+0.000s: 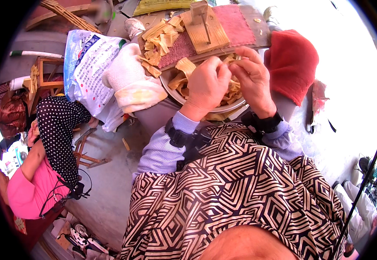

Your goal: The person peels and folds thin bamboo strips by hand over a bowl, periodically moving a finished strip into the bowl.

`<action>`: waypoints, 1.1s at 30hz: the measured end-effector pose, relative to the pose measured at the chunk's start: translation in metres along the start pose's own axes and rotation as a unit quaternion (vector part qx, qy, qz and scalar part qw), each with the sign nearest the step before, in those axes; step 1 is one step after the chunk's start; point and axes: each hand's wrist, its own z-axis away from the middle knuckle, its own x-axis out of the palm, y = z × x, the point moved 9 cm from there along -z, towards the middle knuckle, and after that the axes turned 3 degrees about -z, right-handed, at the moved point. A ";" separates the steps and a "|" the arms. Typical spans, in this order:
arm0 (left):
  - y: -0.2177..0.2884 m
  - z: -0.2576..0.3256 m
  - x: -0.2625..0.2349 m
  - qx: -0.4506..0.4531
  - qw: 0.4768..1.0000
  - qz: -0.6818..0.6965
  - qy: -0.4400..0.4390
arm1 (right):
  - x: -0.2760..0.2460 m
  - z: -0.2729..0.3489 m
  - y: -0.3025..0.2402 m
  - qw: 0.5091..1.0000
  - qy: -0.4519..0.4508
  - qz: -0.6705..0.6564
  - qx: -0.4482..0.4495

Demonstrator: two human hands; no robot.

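My left hand [209, 84] is closed, thumb and fingers pressed together, above a metal bowl [170, 90]. Close beside it, my right hand [253, 80] pinches with thumb and forefinger, the other fingers bent. Whatever lies between the fingertips is too small or hidden to make out. The bowl holds curled, pale yellow, husk-like strips [186, 67], partly covered by my hands. Just beyond it, a wooden block [216, 32] with a thin metal spike stands on a board covered with pink cloth [236, 26]. More flat yellow pieces [160, 39] are heaped left of the block.
A white towel [138, 86] and a printed plastic bag [93, 69] lie over my left side. Red cloth [294, 60] covers my right knee. At the left sits another person in a pink top [35, 190], near a small wooden stool [84, 151]. Shoes [82, 240] lie lower left.
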 end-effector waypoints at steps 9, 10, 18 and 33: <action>-0.006 0.052 -0.004 -0.031 0.990 0.083 -0.109 | -0.003 -0.009 0.027 0.974 -0.013 -0.197 0.111; 0.000 0.046 -0.017 0.028 0.997 0.002 -0.068 | -0.007 -0.008 0.033 0.965 -0.021 -0.187 0.185; 0.035 0.040 -0.035 0.204 0.926 -0.311 0.059 | -0.024 -0.007 -0.026 0.996 -0.049 0.074 -0.032; 0.027 0.024 -0.012 0.112 0.981 -0.158 -0.002 | 0.007 0.009 -0.008 0.995 -0.065 0.080 0.011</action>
